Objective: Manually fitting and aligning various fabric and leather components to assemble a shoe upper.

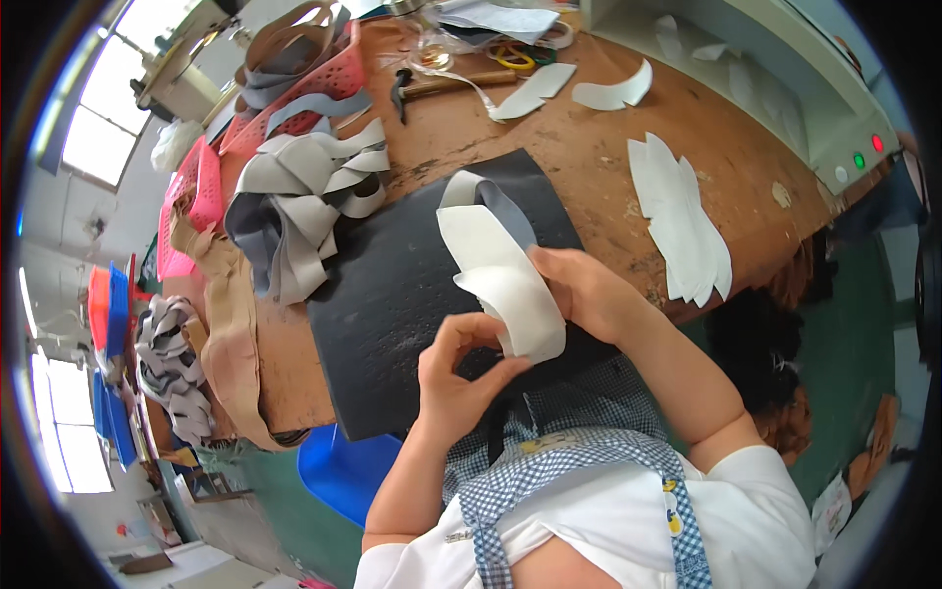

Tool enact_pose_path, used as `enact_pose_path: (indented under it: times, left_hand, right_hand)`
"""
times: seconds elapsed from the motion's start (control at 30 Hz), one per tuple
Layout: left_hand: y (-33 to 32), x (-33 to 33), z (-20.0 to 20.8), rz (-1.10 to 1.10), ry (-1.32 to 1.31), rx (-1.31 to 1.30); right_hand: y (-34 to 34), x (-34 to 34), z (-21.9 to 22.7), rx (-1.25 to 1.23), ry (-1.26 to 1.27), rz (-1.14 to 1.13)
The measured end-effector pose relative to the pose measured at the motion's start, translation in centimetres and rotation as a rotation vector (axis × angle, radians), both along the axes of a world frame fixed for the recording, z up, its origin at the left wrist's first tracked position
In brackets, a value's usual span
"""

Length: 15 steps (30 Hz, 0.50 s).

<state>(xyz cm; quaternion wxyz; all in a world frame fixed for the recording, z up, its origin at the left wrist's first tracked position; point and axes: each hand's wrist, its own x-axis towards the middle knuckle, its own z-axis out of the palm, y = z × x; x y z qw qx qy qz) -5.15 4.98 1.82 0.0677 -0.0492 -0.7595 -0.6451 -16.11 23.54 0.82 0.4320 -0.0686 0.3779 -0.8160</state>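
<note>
A long curved strip of pale, leather-like material (481, 234), grey on its other face, loops above the black mat (383, 334). My left hand (461, 371) pinches its near end between thumb and fingers. On the strip's right edge, my right hand (587, 293) grips with the fingers partly hidden behind it. A white curved piece (510, 294) lies over the strip's near part; whether the two are joined I cannot tell. To the left of the mat sits a heap of similar grey and white strips (294, 177).
Stacked white cut pieces (679, 226) lie right of the mat. Farther back are a hammer (456, 85), yellow-handled scissors (512, 57) and loose white pieces (616, 90). A machine with lit buttons (844, 147) stands back right. Pink baskets (201, 187) line the left; a blue stool (343, 476) is below.
</note>
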Motion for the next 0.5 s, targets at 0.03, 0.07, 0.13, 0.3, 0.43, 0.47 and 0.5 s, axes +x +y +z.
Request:
enact_pose_path:
  times: [0.03,0.07,0.13,0.3,0.43,0.47,0.5]
  left_hand:
    - [0.2,0.3,0.4,0.016,0.015,-0.136]
    - [0.2,0.3,0.9,0.004,0.008,-0.135]
    - [-0.2,0.0,1.7,0.165,0.169,-0.344]
    - [0.8,-1.0,3.1,0.368,0.137,-0.436]
    - [3.1,0.2,3.6,0.114,0.513,-0.472]
    - [3.4,0.4,3.2,0.148,0.477,-0.449]
    - [3.4,0.3,3.3,0.307,0.234,-0.36]
  right_hand:
    - [-0.5,0.0,0.4,0.056,0.04,-0.092]
    - [-0.9,0.1,0.3,0.057,0.032,-0.103]
    - [-1.8,0.2,0.1,0.2,0.308,-0.22]
    - [-2.2,0.5,0.4,0.344,0.606,-0.183]
    - [-3.5,0.0,-0.2,0.291,0.309,-0.11]
    - [-3.5,0.0,-0.4,0.209,0.183,-0.106]
    - [-2.9,0.1,-0.8,0.181,0.128,-0.081]
